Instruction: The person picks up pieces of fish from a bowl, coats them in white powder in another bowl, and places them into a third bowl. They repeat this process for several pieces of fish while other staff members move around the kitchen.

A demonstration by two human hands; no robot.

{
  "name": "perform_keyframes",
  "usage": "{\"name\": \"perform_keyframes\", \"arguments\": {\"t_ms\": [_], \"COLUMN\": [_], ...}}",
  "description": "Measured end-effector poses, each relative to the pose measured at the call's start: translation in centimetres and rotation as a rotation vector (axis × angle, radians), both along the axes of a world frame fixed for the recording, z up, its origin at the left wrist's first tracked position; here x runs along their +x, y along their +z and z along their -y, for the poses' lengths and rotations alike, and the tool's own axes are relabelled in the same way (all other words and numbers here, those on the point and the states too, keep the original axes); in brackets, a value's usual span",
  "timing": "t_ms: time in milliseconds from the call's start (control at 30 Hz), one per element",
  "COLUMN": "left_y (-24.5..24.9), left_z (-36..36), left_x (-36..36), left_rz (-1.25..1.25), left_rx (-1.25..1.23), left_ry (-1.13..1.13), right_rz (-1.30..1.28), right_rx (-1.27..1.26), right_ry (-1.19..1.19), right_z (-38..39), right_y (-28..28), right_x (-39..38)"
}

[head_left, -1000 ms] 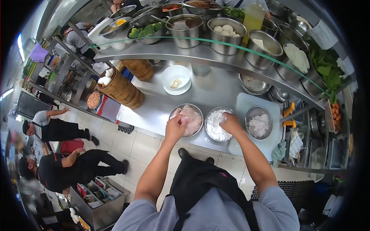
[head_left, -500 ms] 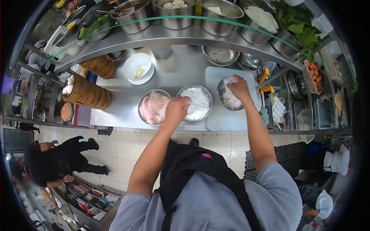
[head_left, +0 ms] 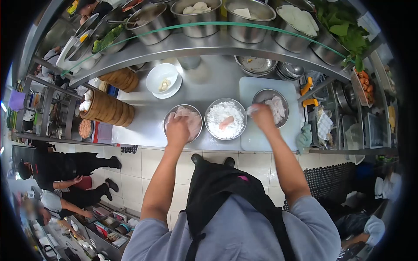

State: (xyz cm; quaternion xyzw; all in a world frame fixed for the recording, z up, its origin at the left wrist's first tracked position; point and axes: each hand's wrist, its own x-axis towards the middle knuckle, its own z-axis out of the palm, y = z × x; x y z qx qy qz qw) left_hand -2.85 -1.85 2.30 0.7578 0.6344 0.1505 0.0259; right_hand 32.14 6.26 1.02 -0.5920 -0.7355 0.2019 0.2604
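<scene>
My left hand [head_left: 177,132] reaches down into a steel bowl [head_left: 200,132] of pale pink raw meat slices [head_left: 186,114], its fingers closed around a slice. Beside it, a second bowl [head_left: 245,127] holds white flour [head_left: 217,114] with one pink meat slice [head_left: 226,122] on top. My right hand [head_left: 262,116] is between the flour and a third bowl [head_left: 286,104], smeared by motion. Its fingertips look white, and I cannot tell whether they hold anything. Flour-coated slices [head_left: 276,108] lie in that third bowl, on a pale cutting board [head_left: 252,141].
White bowls [head_left: 159,75] with pale pieces inside stand farther back. Bamboo steamers [head_left: 109,108] are at left. A shelf [head_left: 209,48] with steel pots spans the back; orange-handled tools [head_left: 308,102] are right of the board. Other people [head_left: 65,169] are behind at left.
My left hand has moved from the flour bowl into the meat bowl, and a slice now shows on the flour. My right hand has left the third bowl's middle, moving left and nearer me.
</scene>
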Motion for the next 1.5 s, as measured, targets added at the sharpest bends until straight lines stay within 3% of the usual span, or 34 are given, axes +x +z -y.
{"name": "perform_keyframes", "arguments": {"t_ms": [67, 100, 133, 200, 267, 400, 433, 633, 733, 833, 1033, 1133, 1267, 1500], "left_y": [-1.5, -2.8, -3.9, -5.8, -5.5, -5.0, -4.9, -5.9, -8.1, -4.5, -3.2, -3.2, -4.8, -3.2], "left_z": [-0.1, -0.3, -0.6, -0.8, -0.6, 0.4, 0.4, -0.5, -0.7, 0.0, 0.1, 0.2, -0.2, 0.2], "left_x": [-1.4, -1.9, -2.8, -4.0, -3.6, -2.5, -2.5, -3.1, -4.0, -2.9, -2.6, -2.6, -2.9, -2.6], "left_rz": [-0.01, -0.017, -0.025, -0.125, -0.095, -0.085, -0.075, -0.085, -0.075, 0.022, -0.012, -0.019, -0.057, -0.014], "left_rx": [0.137, 0.045, -0.04, 0.015, -0.076, 0.002, 0.004, -0.053, -0.071, -0.18, -0.164, -0.168, -0.1, -0.115], "left_ry": [0.057, 0.094, 0.144, 0.069, 0.174, 0.248, 0.248, 0.248, 0.177, 0.225, 0.228, 0.206, 0.195, 0.189], "right_rz": [0.131, 0.236, 0.202, 0.201, 0.243, 0.269, 0.405, 0.551, 0.634, 0.302, 0.276, 0.279, 0.324, 0.277], "right_rx": [-0.072, -0.063, -0.066, -0.139, -0.212, -0.171, -0.276, -0.371, -0.344, -0.026, -0.253, -0.207, -0.135, -0.403], "right_ry": [0.102, 0.139, 0.182, 0.273, 0.359, 0.608, 0.622, 0.747, 0.624, 0.446, 0.599, 0.52, 0.467, 0.428], "right_z": [-0.4, -0.5, -0.1, 0.2, 0.1, 0.1, -0.2, -2.8, -3.1, -1.0, 0.2, 1.7, 0.8, -3.6], "right_y": [-3.4, -4.9, -4.4, -1.7, 0.2, -2.5, -2.4, -2.9, -2.8, -3.0, -1.2, 0.6, -2.4, -5.5], "right_x": [-2.9, -4.9, -6.1, -7.9, -8.8, -8.1, -8.3, -9.7, -9.6, -8.5, -7.9, -8.2, -8.8, -8.6]}}
